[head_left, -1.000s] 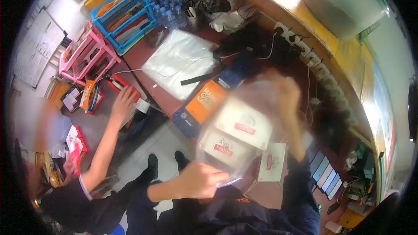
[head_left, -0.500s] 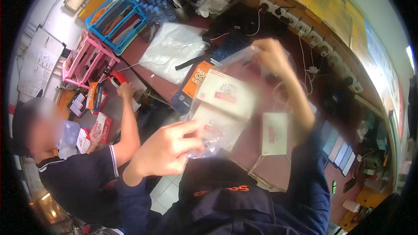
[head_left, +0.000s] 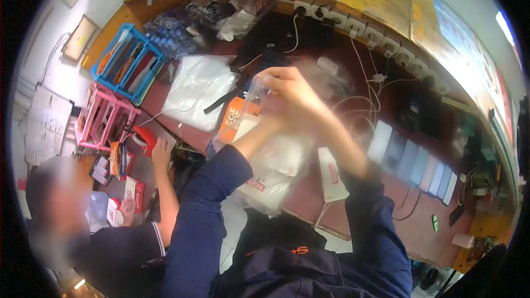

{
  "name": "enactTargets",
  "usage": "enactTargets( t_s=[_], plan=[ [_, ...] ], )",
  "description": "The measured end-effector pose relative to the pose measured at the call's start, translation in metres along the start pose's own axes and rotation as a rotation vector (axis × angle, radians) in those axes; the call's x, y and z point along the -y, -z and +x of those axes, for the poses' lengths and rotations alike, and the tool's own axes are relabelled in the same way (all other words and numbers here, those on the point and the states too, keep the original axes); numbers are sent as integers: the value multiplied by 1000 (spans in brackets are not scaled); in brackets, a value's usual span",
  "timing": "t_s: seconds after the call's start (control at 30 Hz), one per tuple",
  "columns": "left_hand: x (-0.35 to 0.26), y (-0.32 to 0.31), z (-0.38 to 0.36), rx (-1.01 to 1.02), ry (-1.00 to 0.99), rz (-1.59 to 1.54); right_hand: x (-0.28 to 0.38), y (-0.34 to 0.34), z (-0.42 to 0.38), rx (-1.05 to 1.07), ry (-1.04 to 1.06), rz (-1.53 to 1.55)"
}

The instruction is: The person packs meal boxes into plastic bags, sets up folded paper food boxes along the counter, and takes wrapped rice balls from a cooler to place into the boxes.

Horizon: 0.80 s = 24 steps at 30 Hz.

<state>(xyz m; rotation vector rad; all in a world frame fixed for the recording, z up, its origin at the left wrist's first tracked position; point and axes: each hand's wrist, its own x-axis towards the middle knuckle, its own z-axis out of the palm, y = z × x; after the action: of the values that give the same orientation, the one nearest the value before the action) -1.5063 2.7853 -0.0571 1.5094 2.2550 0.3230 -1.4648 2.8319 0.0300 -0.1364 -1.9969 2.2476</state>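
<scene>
Over the red-brown desk (head_left: pixel 309 209) we held a clear plastic bag (head_left: pixel 276 160) of white boxes, raised at the centre above the near edge. Our right hand (head_left: pixel 295 91) and left hand (head_left: pixel 270 102) both pinched shut on its top. A white packet (head_left: pixel 330 174) lay just right of it; a co-worker's hand (head_left: pixel 161 148) rested at left.

One clear plastic bag (head_left: pixel 276 160), one blue rack (head_left: pixel 126 65), one pink rack (head_left: pixel 99 124), two people.
</scene>
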Motion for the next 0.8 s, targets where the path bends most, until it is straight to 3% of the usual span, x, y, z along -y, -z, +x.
enactTargets(
  t_s=[0.03,0.23,0.37,0.43,0.5,0.57,0.67,0.73,0.8],
  plan=[
    [-1,-3,9,49,12,-6,0,0,-1,-38,90,-70],
    [3,-27,21,270,-3,-6,9,40,22,-328,25,271],
    [0,-38,10,385,-28,-26,20,39,40,-336,199,-137],
    [-5,-24,11,439,-50,-53,28,35,32,-290,139,-372],
    [-9,-5,5,495,-74,-91,27,42,25,-220,254,-366],
    [-16,28,-14,540,-105,-134,32,45,10,-143,234,-370],
    [-12,85,-74,541,-103,-203,32,38,-15,6,113,-229],
    [3,101,-136,322,-152,-168,26,31,-27,77,203,-141],
    [8,105,-181,422,-231,-57,21,19,-36,130,216,-98]
  ],
)
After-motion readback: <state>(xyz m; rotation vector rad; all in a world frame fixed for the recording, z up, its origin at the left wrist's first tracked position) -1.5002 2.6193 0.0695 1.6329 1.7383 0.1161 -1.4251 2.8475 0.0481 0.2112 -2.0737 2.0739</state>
